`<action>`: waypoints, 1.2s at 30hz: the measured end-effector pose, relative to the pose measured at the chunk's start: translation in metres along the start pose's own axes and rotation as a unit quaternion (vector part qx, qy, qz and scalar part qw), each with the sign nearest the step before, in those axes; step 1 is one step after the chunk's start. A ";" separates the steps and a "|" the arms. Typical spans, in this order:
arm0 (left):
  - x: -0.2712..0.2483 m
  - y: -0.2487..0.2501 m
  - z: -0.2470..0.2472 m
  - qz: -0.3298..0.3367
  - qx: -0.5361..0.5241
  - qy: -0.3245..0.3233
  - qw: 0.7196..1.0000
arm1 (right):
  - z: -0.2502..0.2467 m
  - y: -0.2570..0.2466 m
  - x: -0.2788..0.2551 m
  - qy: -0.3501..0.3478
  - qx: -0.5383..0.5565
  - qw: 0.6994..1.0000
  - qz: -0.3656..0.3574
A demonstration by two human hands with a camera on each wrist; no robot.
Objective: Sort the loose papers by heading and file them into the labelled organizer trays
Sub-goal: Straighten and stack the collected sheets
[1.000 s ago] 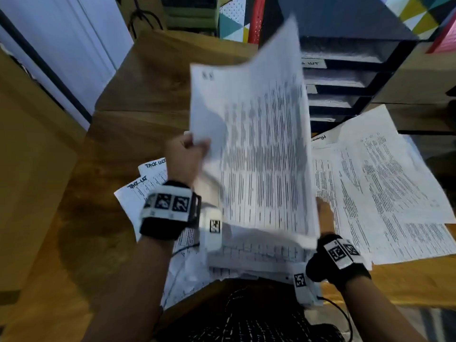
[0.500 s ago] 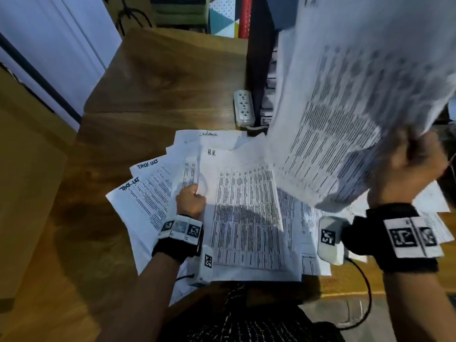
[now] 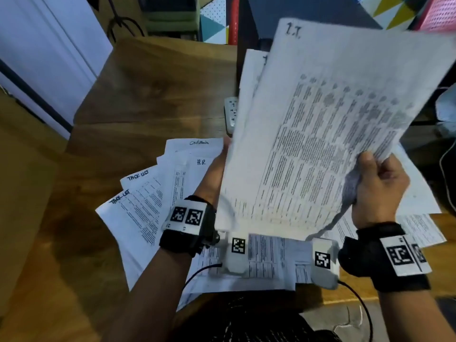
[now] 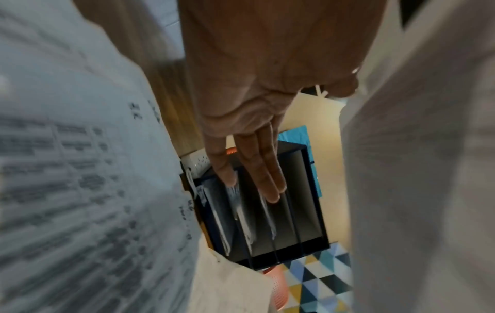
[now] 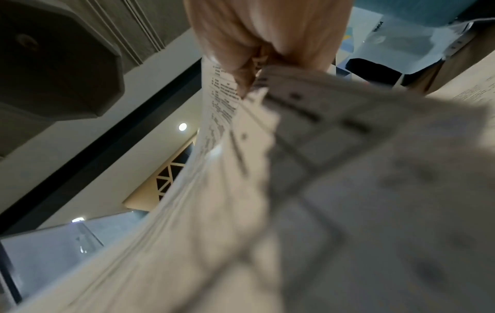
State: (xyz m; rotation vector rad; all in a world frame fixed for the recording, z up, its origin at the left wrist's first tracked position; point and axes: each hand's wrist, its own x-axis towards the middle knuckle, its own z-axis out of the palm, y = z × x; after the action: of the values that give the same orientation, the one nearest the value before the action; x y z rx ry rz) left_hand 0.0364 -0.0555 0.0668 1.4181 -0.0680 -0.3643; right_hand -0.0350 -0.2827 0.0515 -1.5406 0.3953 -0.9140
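My right hand (image 3: 377, 183) grips the lower right corner of a raised stack of printed sheets (image 3: 320, 144) headed "I.T."; the right wrist view shows fingers (image 5: 241, 69) pinching that stack (image 5: 294, 190). My left hand (image 3: 214, 174) lies along the stack's left edge, its fingers (image 4: 254, 169) straight. Loose sheets lie fanned on the desk below, among them an "H.R." sheet (image 3: 195, 174), a "Task list" sheet (image 3: 140, 206) and an "Admin" sheet (image 3: 197, 144). The black organizer (image 4: 308, 211) stands beyond, with papers in some trays. In the head view the stack hides most of it.
A white power strip (image 3: 230, 114) lies on the wooden desk (image 3: 153, 95) just left of the organizer. More printed sheets (image 3: 419, 225) spread at the right near the desk's front edge. A cable (image 3: 446, 169) hangs at the far right.
My left hand has left the sheets on the desk and come up to the stack's left edge. The right hand has brought the stack lower and toward the middle.
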 end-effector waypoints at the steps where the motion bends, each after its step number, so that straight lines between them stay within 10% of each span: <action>1: 0.003 0.007 0.006 -0.001 -0.037 -0.040 0.998 | -0.001 -0.001 -0.001 -0.024 0.001 1.000 0.000; 9: 0.008 0.010 0.035 0.152 0.089 0.014 0.984 | -0.022 -0.016 0.010 -0.083 0.052 0.995 -0.036; 18: 0.011 -0.034 0.063 -0.027 0.080 0.008 0.996 | -0.044 0.034 0.003 -0.128 -0.020 0.981 0.144; 25: 0.044 -0.055 0.082 -0.050 0.096 0.094 0.990 | -0.044 0.060 0.039 -0.111 -0.122 0.976 0.142; 36: 0.094 -0.107 0.083 -0.196 0.178 0.161 0.951 | -0.046 0.098 0.061 -0.252 -0.261 0.890 0.276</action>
State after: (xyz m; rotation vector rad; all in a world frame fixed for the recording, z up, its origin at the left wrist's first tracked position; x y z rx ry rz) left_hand 0.0812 -0.1733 -0.0402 1.8370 0.4408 -0.4565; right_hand -0.0060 -0.3766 -0.0248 -1.9300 0.6870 0.0688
